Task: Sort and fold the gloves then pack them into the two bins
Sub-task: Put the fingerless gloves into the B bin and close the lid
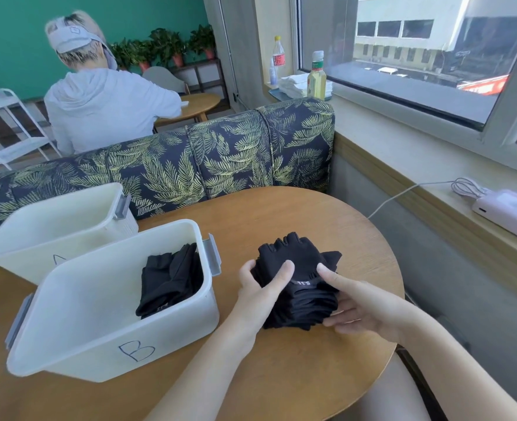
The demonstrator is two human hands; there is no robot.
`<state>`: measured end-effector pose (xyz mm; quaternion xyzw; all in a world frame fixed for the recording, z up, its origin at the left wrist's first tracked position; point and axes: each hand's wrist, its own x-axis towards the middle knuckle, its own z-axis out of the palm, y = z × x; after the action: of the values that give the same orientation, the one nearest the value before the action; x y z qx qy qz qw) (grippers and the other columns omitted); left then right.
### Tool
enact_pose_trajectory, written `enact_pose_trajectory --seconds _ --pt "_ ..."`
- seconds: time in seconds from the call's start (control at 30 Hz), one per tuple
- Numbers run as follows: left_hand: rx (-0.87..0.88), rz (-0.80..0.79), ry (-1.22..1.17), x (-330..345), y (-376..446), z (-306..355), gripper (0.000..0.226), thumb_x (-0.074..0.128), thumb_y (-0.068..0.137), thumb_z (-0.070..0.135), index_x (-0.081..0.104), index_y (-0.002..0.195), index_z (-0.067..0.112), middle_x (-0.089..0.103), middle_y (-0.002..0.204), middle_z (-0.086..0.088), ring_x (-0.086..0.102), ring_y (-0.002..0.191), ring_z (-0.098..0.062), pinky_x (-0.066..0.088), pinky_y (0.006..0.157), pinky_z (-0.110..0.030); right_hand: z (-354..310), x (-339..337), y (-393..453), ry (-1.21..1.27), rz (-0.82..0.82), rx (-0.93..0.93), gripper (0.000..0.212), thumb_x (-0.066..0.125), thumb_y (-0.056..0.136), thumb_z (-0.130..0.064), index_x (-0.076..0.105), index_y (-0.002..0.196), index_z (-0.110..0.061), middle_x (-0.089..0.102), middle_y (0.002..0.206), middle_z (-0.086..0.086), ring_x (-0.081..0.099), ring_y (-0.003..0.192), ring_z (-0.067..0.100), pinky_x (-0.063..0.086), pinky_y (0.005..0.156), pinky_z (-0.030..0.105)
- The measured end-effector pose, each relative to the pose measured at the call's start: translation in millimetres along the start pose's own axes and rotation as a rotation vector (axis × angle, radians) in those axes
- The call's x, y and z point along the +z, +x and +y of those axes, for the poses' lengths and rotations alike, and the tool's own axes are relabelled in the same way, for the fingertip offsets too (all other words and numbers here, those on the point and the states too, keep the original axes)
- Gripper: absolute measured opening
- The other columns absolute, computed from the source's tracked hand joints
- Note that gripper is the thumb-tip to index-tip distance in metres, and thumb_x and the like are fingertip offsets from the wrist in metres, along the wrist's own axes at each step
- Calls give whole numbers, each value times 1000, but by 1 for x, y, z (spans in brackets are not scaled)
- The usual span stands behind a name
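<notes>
Just right of the frame's centre, both hands are on a stack of black fingerless gloves [296, 281] sitting on the round wooden table [281, 214]. The left hand [261, 288] curls round the stack's left side, thumb laid across the top glove and fingers tucked behind the edge, so it grips the pile. The right hand [362, 305] comes in from the lower right with its forefinger stretched onto the top of the stack near a small grey label, while its other fingers wrap loosely against the pile's right side and lower layers. The top glove lies with its short finger stubs pointing toward the top of the frame. To the left of the hands, in the lower left of the frame, stands a translucent white bin marked B [135, 350], with grey latch handles at its ends; a bundle of black gloves [169, 278] leans against its right-hand inner wall. Behind it, further up and left, a second white bin [69, 208] of the same make shows a partly hidden letter on its front; what I can see of its inside holds nothing. Beyond the table runs a leaf-print bench back [190, 165].
</notes>
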<state>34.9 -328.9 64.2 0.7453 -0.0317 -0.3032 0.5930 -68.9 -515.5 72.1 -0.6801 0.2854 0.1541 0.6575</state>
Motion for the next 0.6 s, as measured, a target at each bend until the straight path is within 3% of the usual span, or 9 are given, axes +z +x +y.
enact_pose_trajectory --seconds 0.13,0.23,0.43,0.6 --pt "98 -116 4 1 -10 -10 114 88 51 77 21 141 60 40 149 15 48 133 -7 44 112 -36 6 8 2 47 -32 -45 73 73 66 -74 74 114 -20 79 105 5 76 97 23 59 95 40" --pt "109 -79 13 0 -10 -12 107 89 58 67 22 141 58 45 144 16 51 127 -4 48 98 -27 9 15 5 92 0 -43 72 82 64 -68 75 113 -16 77 108 11 77 95 25 61 91 40" --pt "103 -24 20 -2 -9 -19 102 92 61 49 26 138 56 52 139 15 55 124 -5 51 101 -32 11 21 12 137 41 -31 55 87 73 -50 75 110 -11 79 99 8 76 95 28 62 90 40" --pt "117 6 -96 2 -13 -24 95 91 75 18 27 141 43 59 130 16 61 116 -1 51 84 -21 13 25 13 174 49 1 63 91 64 -50 76 108 -8 79 99 10 75 100 31 62 89 40"
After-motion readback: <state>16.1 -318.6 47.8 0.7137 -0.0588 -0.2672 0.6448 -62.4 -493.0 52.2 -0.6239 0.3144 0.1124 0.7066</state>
